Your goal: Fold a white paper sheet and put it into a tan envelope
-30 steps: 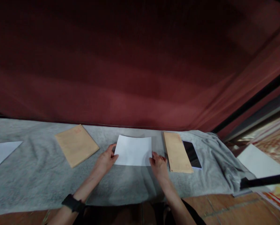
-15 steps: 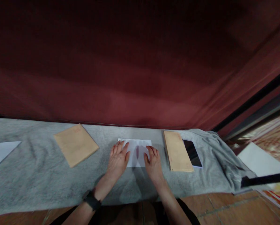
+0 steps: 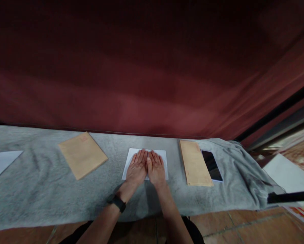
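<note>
A white sheet of paper (image 3: 128, 171) lies flat on the grey cloth, its middle covered by both hands. My left hand (image 3: 137, 168) presses palm down on the paper, fingers stretched toward its far edge. Close beside it, my right hand (image 3: 156, 169) also lies flat on the sheet, fingers out, its thumb against the left hand. Neither hand grips anything. A dark watch band is on the left wrist.
Brown envelopes (image 3: 82, 155) lie to the left, and a stack of brown envelopes (image 3: 195, 164) to the right, beside a dark phone (image 3: 212, 166). More white paper (image 3: 1, 164) is at the far left. Grey cloth (image 3: 52, 200) covers the surface; a red curtain (image 3: 147, 112) hangs behind.
Both hands have come together from the sides of the paper to its middle and now lie side by side, flat. The view has shifted slightly.
</note>
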